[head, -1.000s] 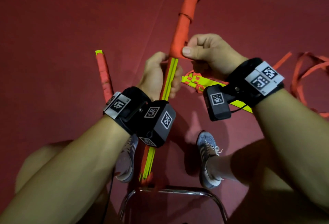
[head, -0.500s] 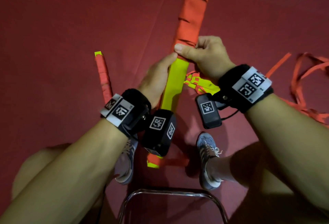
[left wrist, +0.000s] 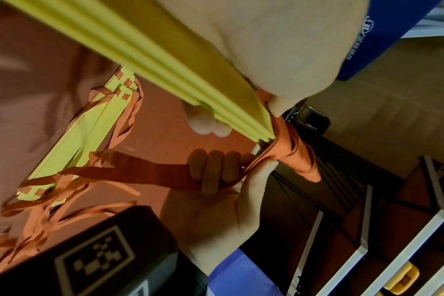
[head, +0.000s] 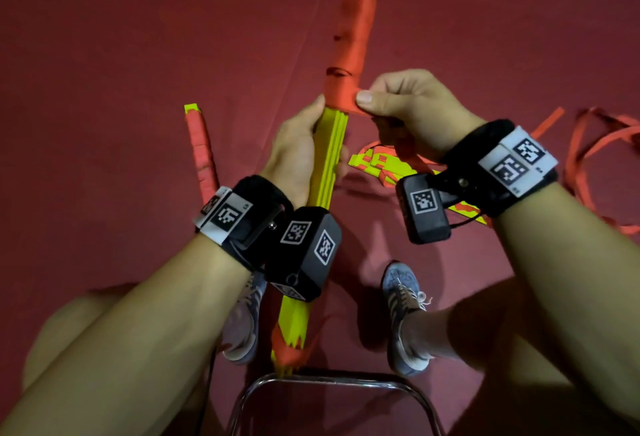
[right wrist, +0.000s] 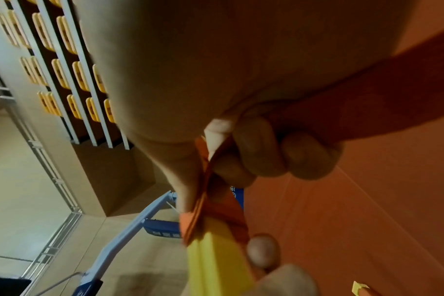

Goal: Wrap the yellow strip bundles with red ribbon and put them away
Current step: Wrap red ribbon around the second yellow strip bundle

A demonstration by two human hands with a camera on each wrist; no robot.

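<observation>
A long yellow strip bundle (head: 329, 155) slants from the chair edge up to the top of the head view; its far half is covered in red ribbon (head: 353, 37). My left hand (head: 301, 151) grips the bare yellow part just below the wrapping (left wrist: 165, 60). My right hand (head: 408, 103) pinches the ribbon at the wrap's lower edge, thumb on top, and the ribbon (left wrist: 139, 174) runs through its curled fingers (right wrist: 274, 152) toward the floor. The bundle (right wrist: 216, 260) shows yellow below the ribbon in the right wrist view.
A fully wrapped bundle (head: 201, 151) lies on the red floor at left. Another yellow bundle (head: 384, 165) tangled in ribbon lies under my right wrist. Loose ribbon loops (head: 595, 145) spread at right. My shoes (head: 405, 318) and a metal chair frame (head: 332, 380) are below.
The bundle has been rotated so its edge faces up again, and my right hand has brought the ribbon round to the near right side of the wrap.
</observation>
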